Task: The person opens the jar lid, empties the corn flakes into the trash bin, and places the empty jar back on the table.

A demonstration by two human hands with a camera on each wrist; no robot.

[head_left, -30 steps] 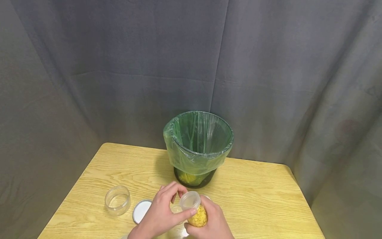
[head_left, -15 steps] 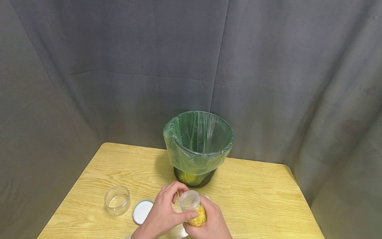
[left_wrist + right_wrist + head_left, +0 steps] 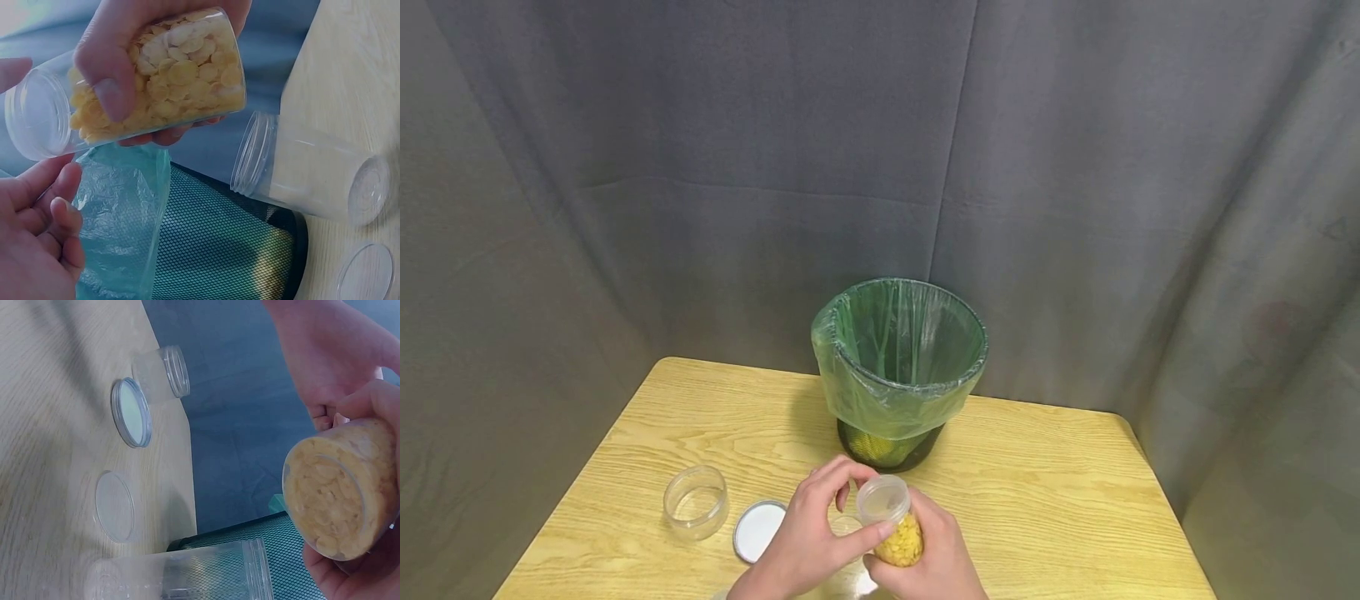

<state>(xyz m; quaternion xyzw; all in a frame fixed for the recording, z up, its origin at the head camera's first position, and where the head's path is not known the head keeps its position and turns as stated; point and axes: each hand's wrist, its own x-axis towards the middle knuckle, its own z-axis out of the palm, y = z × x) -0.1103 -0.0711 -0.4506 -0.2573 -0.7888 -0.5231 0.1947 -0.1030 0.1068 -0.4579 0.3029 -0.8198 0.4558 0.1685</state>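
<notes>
A clear jar of yellow flakes [image 3: 901,543] hangs tilted above the table, its translucent top end toward the bin. My right hand [image 3: 936,550] grips the body; in the left wrist view its thumb lies across the flakes. At the top end is my left hand [image 3: 808,529], thumb on the near side and fingers curled round the far side. The left wrist view shows this clear end [image 3: 39,115] between thumb and fingers; I cannot tell if a lid covers it. Below stands an empty clear jar [image 3: 319,169] with a threaded mouth, largely hidden in the head view.
A mesh bin [image 3: 891,412] with a green liner stands at the table's back. On the left are a short clear container [image 3: 696,504] and a silver-rimmed lid with white lining [image 3: 758,532]. A clear disc [image 3: 115,506] lies near the empty jar.
Both hands and the jar of flakes have shifted very slightly, first left and then back right. The grip looks the same, and the things on the table have stayed put.
</notes>
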